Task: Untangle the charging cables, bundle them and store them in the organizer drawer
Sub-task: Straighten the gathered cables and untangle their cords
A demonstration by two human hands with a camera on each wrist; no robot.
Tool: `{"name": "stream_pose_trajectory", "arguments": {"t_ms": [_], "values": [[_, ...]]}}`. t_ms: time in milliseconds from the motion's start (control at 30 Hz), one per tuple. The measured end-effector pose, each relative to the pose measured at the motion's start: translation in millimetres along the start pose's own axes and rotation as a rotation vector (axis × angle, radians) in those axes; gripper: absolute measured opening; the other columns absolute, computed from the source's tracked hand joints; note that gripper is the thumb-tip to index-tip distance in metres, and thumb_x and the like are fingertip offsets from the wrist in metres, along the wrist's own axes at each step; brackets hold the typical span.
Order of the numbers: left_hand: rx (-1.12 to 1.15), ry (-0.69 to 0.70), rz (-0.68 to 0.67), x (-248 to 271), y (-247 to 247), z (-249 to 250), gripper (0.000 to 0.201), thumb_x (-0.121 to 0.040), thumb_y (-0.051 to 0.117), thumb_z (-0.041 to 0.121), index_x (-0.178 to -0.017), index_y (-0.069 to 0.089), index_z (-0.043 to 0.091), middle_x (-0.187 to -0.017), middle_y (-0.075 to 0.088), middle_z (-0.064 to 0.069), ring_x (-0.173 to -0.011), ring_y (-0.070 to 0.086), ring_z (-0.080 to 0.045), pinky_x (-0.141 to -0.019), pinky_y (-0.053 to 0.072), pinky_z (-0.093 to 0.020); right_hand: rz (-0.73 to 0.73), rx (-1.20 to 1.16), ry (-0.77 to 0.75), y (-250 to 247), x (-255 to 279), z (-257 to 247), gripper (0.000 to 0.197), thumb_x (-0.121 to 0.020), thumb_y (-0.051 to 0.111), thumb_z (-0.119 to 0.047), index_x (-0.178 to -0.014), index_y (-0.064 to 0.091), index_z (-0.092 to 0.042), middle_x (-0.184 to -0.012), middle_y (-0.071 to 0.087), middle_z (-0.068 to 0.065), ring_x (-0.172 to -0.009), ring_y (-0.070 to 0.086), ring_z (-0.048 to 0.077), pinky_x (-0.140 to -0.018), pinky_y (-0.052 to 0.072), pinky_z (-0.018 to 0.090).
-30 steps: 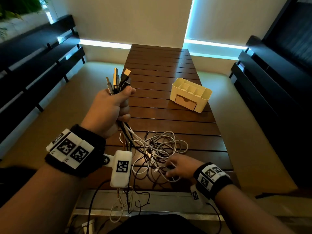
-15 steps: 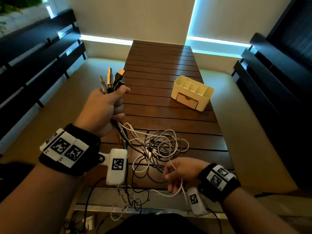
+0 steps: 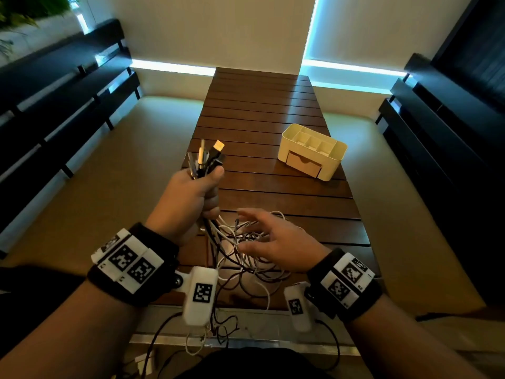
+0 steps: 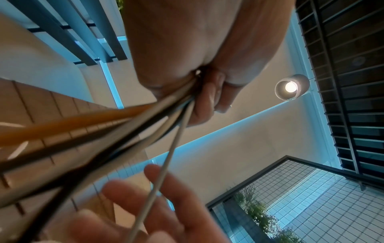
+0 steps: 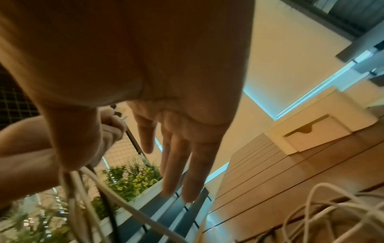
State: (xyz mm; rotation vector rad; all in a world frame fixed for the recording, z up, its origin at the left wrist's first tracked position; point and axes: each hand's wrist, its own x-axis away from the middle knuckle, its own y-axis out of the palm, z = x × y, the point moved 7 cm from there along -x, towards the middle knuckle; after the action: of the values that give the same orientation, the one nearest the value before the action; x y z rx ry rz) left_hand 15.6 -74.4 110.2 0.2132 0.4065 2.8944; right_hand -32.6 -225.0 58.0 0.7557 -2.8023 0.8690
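My left hand (image 3: pixel 191 199) is raised above the table and grips a bunch of black and white charging cables (image 3: pixel 252 250) just below their plug ends (image 3: pixel 207 157), which stick up out of the fist. In the left wrist view the cables (image 4: pixel 133 125) fan out from the curled fingers (image 4: pixel 207 102). The rest of the cables hang down into a tangled heap on the near part of the wooden table (image 3: pixel 273 105). My right hand (image 3: pixel 269 237) hovers over the heap with straight, spread fingers (image 5: pixel 176 164) and holds nothing. The cream organizer (image 3: pixel 311 150) with its closed drawer (image 3: pixel 302 164) stands at mid right.
Some cable ends (image 3: pixel 196 343) dangle over the table's near edge. Dark slatted benches (image 3: pixel 60 105) run along both sides of the table, with pale floor in between. The organizer (image 5: pixel 315 129) also appears in the right wrist view beyond the loose white loops (image 5: pixel 332 212).
My right hand let go of the white cable it was pinching near the table's front edge and rose over the heap with fingers spread. The left hand kept its grip on the plug ends.
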Motion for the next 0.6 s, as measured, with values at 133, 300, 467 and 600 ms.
{"name": "stream_pose_trajectory", "arguments": {"t_ms": [133, 300, 467, 600], "values": [[0.055, -0.072, -0.040, 7, 0, -26, 0.021, -0.101, 0.051, 0.017, -0.081, 0.042, 0.018, -0.058, 0.029, 0.007, -0.044, 0.026, -0.007, -0.042, 0.033, -0.020, -0.393, 0.240, -0.007, 32, 0, -12, 0.033, -0.097, 0.059, -0.038, -0.130, 0.056, -0.038, -0.122, 0.064, -0.013, -0.110, 0.060, 0.006, -0.098, 0.046, 0.033], [0.040, -0.133, -0.054, 17, -14, -49, 0.019, -0.101, 0.049, 0.022, -0.084, 0.041, 0.015, -0.058, 0.034, 0.005, -0.045, 0.033, -0.009, -0.048, 0.040, -0.024, -0.061, 0.155, -0.004, -6, -20, -14, 0.040, -0.098, 0.058, -0.034, -0.138, 0.052, -0.033, -0.127, 0.060, -0.013, -0.112, 0.058, 0.004, -0.098, 0.048, 0.032], [-0.079, -0.216, -0.105, 18, -17, -62, 0.016, -0.103, 0.047, 0.022, -0.096, 0.050, 0.008, -0.063, 0.040, 0.000, -0.051, 0.047, -0.014, -0.063, 0.049, -0.033, 0.161, -0.290, -0.154, -16, -37, -31, 0.069, -0.093, 0.063, -0.010, -0.151, 0.033, -0.030, -0.148, 0.046, -0.014, -0.130, 0.050, 0.001, -0.104, 0.049, 0.031], [-0.200, -0.217, -0.178, 23, -13, -63, 0.018, -0.102, 0.049, 0.021, -0.104, 0.057, 0.004, -0.060, 0.041, 0.000, -0.048, 0.044, -0.014, -0.053, 0.048, -0.028, -0.017, -0.245, -0.197, 3, -50, -40, 0.062, -0.086, 0.063, -0.019, -0.144, 0.044, -0.028, -0.140, 0.057, -0.010, -0.128, 0.054, 0.008, -0.112, 0.042, 0.043]]}}
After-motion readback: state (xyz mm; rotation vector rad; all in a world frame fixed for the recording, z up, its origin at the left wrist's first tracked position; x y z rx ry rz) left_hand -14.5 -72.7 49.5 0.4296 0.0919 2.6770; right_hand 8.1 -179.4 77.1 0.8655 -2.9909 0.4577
